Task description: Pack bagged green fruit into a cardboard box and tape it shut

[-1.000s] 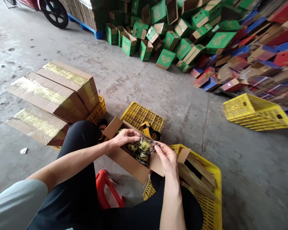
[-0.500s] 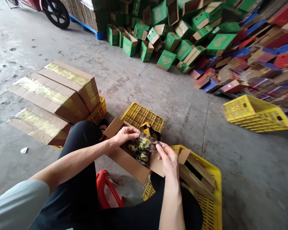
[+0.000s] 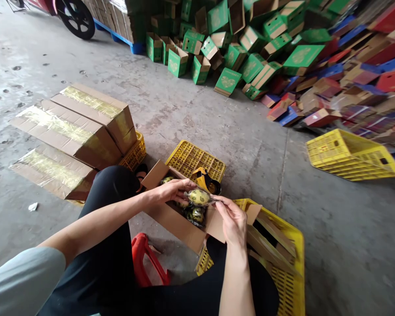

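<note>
Between my two hands a yellow, oval, fruit-like piece in a clear plastic bag with dark print [image 3: 199, 197] is held up over an open cardboard box [image 3: 174, 224]. My left hand [image 3: 173, 192] has its fingers closed on the bag's left end, beside and partly under the yellow piece. The right end of the bag is pinched by the thumb and fingers of my right hand [image 3: 231, 215]. More bagged yellow pieces [image 3: 195, 215] lie inside the box, partly covered by my left hand and the raised bag.
Beyond the box sits a yellow crate [image 3: 191, 153] with a yellow-and-black tape dispenser [image 3: 206, 180]. Taped cartons [image 3: 82, 127] stand at left, a red stool [image 3: 143, 259] below. Another yellow crate [image 3: 296, 245] at right holds cardboard. Green boxes [image 3: 228, 81] are heaped behind.
The bag has gone from hanging flat and stretched to being drawn tight around the yellow piece, which now shows raised above the others. My left fingers have shifted under it.
</note>
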`<state>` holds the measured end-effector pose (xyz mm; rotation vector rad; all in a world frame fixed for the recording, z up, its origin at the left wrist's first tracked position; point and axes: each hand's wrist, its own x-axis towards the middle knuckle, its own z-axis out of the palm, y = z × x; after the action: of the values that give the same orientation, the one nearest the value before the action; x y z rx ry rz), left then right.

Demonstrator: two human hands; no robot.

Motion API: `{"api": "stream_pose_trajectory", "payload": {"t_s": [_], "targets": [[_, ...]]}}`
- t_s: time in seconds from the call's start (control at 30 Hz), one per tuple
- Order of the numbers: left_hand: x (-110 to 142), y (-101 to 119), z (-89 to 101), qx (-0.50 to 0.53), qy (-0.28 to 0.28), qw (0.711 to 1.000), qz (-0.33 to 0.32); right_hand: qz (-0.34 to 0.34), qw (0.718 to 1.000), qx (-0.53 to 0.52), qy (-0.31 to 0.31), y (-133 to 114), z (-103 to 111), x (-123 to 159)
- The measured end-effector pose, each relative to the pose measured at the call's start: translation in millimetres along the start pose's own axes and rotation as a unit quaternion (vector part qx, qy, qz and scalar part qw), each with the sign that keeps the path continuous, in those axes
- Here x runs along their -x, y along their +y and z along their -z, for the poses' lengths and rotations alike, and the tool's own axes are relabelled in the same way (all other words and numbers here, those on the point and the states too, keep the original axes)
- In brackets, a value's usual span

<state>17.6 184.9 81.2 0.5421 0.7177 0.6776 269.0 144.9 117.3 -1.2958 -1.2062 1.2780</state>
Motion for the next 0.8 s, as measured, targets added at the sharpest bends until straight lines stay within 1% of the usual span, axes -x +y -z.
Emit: {"api": "stream_pose_trajectory", "payload": {"t_s": [0.07,0.13,0.23,0.3,0.33,0.43,0.5,0.57,0.67,0.8], "targets": [[2.7,-1.3,-1.5,-0.010,-0.039,0.998,0.041,0.005,1.000,-0.001,-0.013,-1.7,-0.4,1.0],[5.0,-1.6,-2.7,-0.013,-0.063,0.996,0.059,0.014,1.000,0.002,-0.028,-3.1,-0.8,1.4],[6.7,0.3,-2.8,-0.008,-0.073,0.997,0.033,0.054,0.998,0.023,-0.039,-3.7,-0.6,0.7],[7.2,1.8,-1.9,-0.008,-0.071,0.997,0.008,0.073,0.996,0.032,-0.026,-3.3,0.0,-0.4],[7.4,2.3,-1.4,-0.009,-0.066,0.998,-0.002,0.072,0.997,0.029,-0.013,-3.2,0.2,-0.9],[7.8,2.2,-0.8,-0.019,-0.055,0.998,-0.015,0.027,0.999,0.014,0.023,-3.9,-1.1,-2.6],[7.7,1.8,-1.3,-0.031,-0.057,0.998,-0.025,-0.008,0.999,0.022,0.029,-4.5,-3.4,-3.7],[6.9,1.6,-2.0,-0.043,-0.059,0.996,-0.052,-0.033,0.999,0.038,0.017,-4.0,-6.0,-4.7],[4.6,2.3,-2.3,-0.059,-0.053,0.992,-0.096,-0.051,0.997,0.056,-0.010,-1.4,-7.7,-5.5],[2.1,2.4,-0.6,-0.081,-0.045,0.990,-0.108,-0.039,0.996,0.080,-0.025,0.9,-6.4,-5.0]]}}
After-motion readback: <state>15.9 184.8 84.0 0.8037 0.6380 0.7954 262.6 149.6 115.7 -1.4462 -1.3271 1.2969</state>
